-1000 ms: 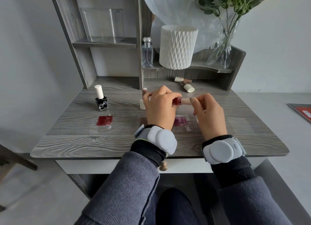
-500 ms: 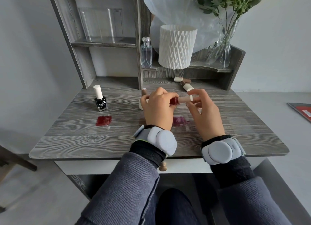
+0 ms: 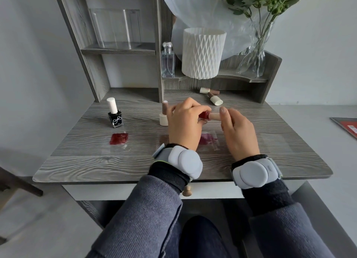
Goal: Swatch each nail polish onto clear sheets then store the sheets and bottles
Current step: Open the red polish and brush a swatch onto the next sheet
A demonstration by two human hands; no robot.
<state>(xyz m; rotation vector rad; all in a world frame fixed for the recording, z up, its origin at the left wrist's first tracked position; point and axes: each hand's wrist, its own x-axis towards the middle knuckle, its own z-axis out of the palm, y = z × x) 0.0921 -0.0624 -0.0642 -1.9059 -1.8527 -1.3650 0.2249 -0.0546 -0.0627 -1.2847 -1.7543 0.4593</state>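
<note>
Red polish bottle (image 3: 204,115) sits sideways in my left hand (image 3: 185,126), fingers squeezed around it above the table (image 3: 77,161). My right hand (image 3: 237,132) pinches its pale cap (image 3: 214,116). Red swatch (image 3: 118,138) lies left.

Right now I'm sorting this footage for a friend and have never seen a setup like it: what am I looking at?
The single view comes from a camera on a person's head, looking down at their own hands. The grey pods are wrist-worn devices. The left hand holds a red polish bottle while the right hand grips its pale cap. On the grey table lie a dark red swatch, a purplish swatch and a black bottle.
</note>
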